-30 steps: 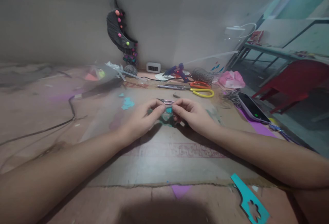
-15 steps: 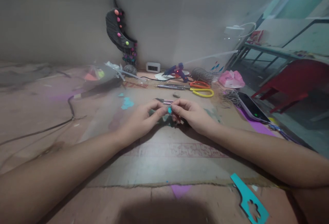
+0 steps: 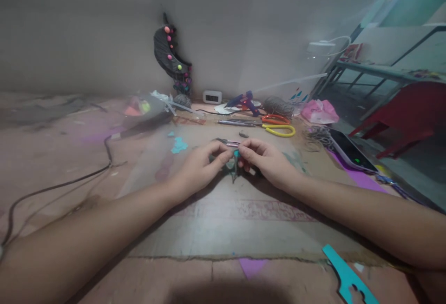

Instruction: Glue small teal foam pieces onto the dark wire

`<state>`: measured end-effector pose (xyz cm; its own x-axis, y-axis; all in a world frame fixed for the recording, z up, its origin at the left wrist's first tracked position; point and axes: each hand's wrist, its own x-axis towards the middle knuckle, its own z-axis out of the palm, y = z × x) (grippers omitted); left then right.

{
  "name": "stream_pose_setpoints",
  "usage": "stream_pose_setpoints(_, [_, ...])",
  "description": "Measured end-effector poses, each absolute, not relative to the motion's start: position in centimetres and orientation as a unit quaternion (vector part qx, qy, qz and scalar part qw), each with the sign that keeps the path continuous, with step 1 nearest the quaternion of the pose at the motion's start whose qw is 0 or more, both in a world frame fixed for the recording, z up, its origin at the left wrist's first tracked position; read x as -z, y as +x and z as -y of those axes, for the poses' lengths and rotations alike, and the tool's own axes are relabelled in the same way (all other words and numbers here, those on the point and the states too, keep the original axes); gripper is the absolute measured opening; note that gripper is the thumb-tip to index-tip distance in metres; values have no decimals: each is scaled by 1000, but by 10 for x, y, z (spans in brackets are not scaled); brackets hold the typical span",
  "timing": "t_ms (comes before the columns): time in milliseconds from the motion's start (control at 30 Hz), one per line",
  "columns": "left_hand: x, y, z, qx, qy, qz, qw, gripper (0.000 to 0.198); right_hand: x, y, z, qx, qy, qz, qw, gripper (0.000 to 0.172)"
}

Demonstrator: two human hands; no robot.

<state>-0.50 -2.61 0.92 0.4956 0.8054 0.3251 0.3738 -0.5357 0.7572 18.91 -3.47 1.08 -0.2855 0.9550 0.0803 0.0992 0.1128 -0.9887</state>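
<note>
My left hand [image 3: 205, 167] and my right hand [image 3: 266, 160] meet over the middle of the board, fingertips close together. A small teal piece [image 3: 236, 153] is pinched between the thumb and fingers of my right hand. The left thumb and forefinger press together just beside it; what they hold, if anything, is too small to make out. Below the fingertips is a blurred greyish-green shape [image 3: 232, 170]. A slim metal tool [image 3: 232, 143] lies just behind the fingers. Torn light-blue scraps [image 3: 179, 145] rest left of my hands.
Behind are scissors [image 3: 278, 129] with orange and yellow handles, a blue glue gun [image 3: 242, 102], grey yarn [image 3: 278, 106] and a small white clock [image 3: 212, 97]. A phone [image 3: 351, 150] lies right. A teal cut-out sheet [image 3: 344, 271] sits near the front. A dark cable [image 3: 62, 182] runs along the left.
The whole view has shifted slightly, so things appear lower and further right. My fingertips have parted a little, and the teal piece now sits nearer the right fingers.
</note>
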Motion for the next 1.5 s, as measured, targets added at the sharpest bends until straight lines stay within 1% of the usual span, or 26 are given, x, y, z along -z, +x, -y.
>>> stream_pose_setpoints(133, [-4, -4, 22, -327, 830, -321, 318, 22, -8, 193, 32, -505, -414, 581, 487, 34])
stream_pose_setpoints(233, [-3, -4, 22, -317, 821, -357, 313, 24, -6, 195, 29, -502, -396, 573, 513, 34])
stream_pose_setpoints(333, [-5, -4, 22, -326, 788, -402, 332, 24, -7, 193, 31, -495, -415, 583, 493, 36])
stream_pose_setpoints(467, [-5, -6, 20, -361, 739, -425, 378, 23, -11, 191, 34, -465, -442, 618, 454, 37])
stream_pose_setpoints(567, [-2, -7, 18, -377, 727, -417, 395, 25, -11, 190, 33, -466, -445, 631, 433, 38])
stream_pose_setpoints(700, [-2, -5, 18, -380, 723, -400, 417, 34, -8, 191, 31, -469, -457, 639, 404, 38])
stream_pose_setpoints(767, [-4, -5, 19, -377, 725, -401, 414, 33, -7, 191, 31, -469, -456, 644, 397, 37])
stream_pose_setpoints(900, [-9, -5, 21, -349, 747, -395, 405, 27, -7, 191, 31, -463, -452, 653, 394, 37])
stream_pose_setpoints(1033, [-9, -4, 22, -337, 748, -402, 406, 26, -7, 190, 32, -463, -456, 652, 391, 35])
stream_pose_setpoints(1200, [-3, -5, 19, -362, 739, -410, 394, 29, -5, 188, 29, -485, -436, 623, 432, 31])
stream_pose_setpoints(1367, [-1, -5, 16, -367, 732, -426, 384, 28, -4, 192, 24, -445, -441, 640, 446, 18])
stream_pose_setpoints(1500, [-2, -4, 16, -370, 730, -428, 385, 26, -1, 195, 19, -439, -431, 642, 457, 17])
